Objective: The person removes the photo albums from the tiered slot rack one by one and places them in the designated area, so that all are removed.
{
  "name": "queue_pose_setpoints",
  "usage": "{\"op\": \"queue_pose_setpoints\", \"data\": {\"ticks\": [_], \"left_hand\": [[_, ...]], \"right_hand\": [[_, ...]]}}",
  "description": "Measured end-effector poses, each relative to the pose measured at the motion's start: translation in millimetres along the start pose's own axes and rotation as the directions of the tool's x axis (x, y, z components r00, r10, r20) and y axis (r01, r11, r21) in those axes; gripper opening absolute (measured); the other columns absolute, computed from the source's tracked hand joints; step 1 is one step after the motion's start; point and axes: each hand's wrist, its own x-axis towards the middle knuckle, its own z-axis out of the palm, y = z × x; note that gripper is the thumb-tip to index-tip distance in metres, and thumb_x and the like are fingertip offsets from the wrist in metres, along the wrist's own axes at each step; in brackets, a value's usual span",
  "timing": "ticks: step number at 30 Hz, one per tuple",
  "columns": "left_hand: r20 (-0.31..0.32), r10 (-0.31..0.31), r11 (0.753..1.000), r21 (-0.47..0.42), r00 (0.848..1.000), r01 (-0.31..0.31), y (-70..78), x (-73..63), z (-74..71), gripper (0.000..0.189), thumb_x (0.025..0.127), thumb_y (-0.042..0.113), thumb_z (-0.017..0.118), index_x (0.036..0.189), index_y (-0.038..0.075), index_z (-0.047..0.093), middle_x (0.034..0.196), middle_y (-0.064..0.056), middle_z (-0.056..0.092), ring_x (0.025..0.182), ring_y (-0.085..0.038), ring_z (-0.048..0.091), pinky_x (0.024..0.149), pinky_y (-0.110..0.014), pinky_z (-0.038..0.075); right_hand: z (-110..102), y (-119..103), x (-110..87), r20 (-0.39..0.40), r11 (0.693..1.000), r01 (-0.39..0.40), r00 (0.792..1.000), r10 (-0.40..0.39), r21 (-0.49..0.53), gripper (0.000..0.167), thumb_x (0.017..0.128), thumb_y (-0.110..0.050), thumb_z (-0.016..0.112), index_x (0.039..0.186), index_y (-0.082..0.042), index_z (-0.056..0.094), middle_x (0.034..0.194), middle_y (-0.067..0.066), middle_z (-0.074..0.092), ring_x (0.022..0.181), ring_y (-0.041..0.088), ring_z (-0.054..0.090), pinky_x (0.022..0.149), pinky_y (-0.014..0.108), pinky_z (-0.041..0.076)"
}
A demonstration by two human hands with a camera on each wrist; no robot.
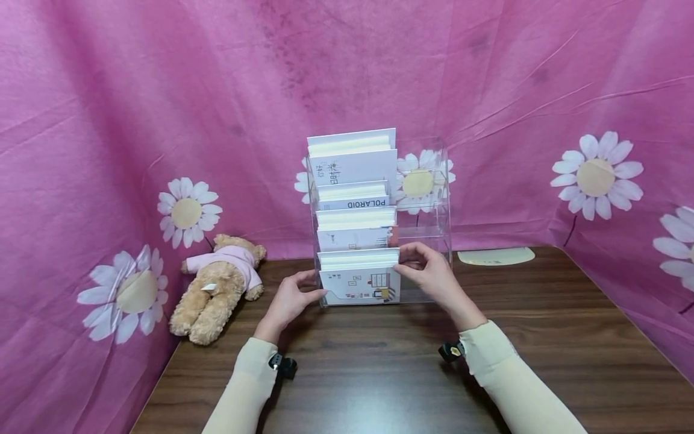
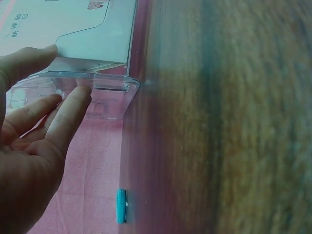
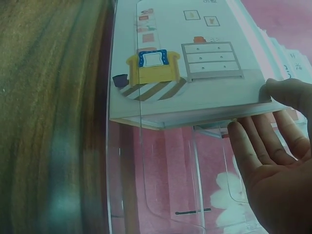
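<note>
Several white books stand in tiers in the left side of a clear plastic rack (image 1: pixel 447 223). The front book (image 1: pixel 360 286) has a drawn yellow armchair and a chest of drawers on its cover. Behind it are a book with a city print (image 1: pixel 352 239), one lettered POLAROID (image 1: pixel 352 204) and a taller one (image 1: pixel 363 169). My right hand (image 1: pixel 434 277) pinches the front book's upper right corner, thumb on the cover, fingers (image 3: pixel 243 146) at its side edge. My left hand (image 1: pixel 287 301) touches the book's left edge with the thumb; its extended fingers (image 2: pixel 68 117) lie along the rack's side.
A teddy bear (image 1: pixel 222 283) in a pink top lies at the table's left edge. A pale yellow flat piece (image 1: pixel 496 257) is at the back right of the wooden table (image 1: pixel 542 337). Pink cloth (image 1: pixel 325 60) with daisies hangs close behind the rack.
</note>
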Motion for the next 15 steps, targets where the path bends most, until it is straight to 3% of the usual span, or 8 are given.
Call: {"op": "queue_pose_setpoints", "data": {"ticks": [8, 15], "left_hand": [[-0.001, -0.002, 1.000, 0.016, 1.000, 0.002, 0.1, 1.3, -0.3, 0.059, 0.096, 0.018, 0.090, 0.148, 0.000, 0.069, 0.130, -0.019, 0.080, 0.123, -0.036, 0.078, 0.111, -0.053, 0.061], [0.002, -0.009, 1.000, 0.009, 1.000, 0.009, -0.9, 1.2, -0.9, 0.060, 0.096, 0.018, 0.090, 0.149, -0.001, 0.069, 0.131, -0.019, 0.080, 0.124, -0.036, 0.077, 0.112, -0.053, 0.060]], "right_hand": [[1.9, 0.7, -1.7, 0.003, 1.000, -0.003, 1.000, 0.003, 0.011, 0.040, 0.099, -0.007, 0.085, 0.133, 0.005, 0.069, 0.136, 0.028, 0.073, 0.121, 0.039, 0.077, 0.093, 0.012, 0.060], [4.2, 2.1, -1.6, 0.005, 1.000, 0.012, 1.000, -0.012, 0.009, 0.039, 0.098, -0.006, 0.086, 0.132, 0.006, 0.070, 0.131, 0.029, 0.075, 0.115, 0.031, 0.078, 0.095, 0.012, 0.060]]}}
